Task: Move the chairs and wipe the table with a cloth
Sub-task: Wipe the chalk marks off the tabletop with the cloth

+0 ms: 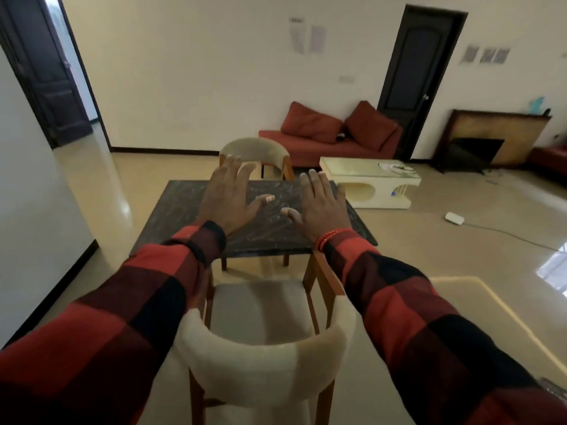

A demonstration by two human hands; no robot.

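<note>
Your left hand (228, 199) and right hand (320, 204) are both stretched out flat over the table (181, 207), palms down, fingers straight and spread, holding nothing. From this angle you cannot tell whether they touch the top or hover above it. Your sleeves (129, 305) are a soft red and black check, and a beaded orange bracelet (329, 236) circles your right wrist.

The table is a dark rectangular slab with pale veining, like polished marble, on thin wooden legs. On its near side, tucked partly under the edge, stands the near chair (264, 354): a curved, fleecy cream backrest, a smooth grey seat pad and an orange-brown wooden frame. On the table's far side the far chair (254, 150) faces you, with the same rounded cream back and wooden legs.

Beyond the table to the right sits a low, glossy cream coffee table (368, 187) with oval cutouts in its side. Behind that, against the wall, is a rust-red fabric sofa (325, 142) with two plump cushions. A dark panelled door (420, 75) stands past the sofa, and another dark door (40, 72) is open far left of the table. Paper sheets (306, 35) are stuck on the wall above, too blurred to read. The floor (429, 250) around the table is shiny beige tile.
</note>
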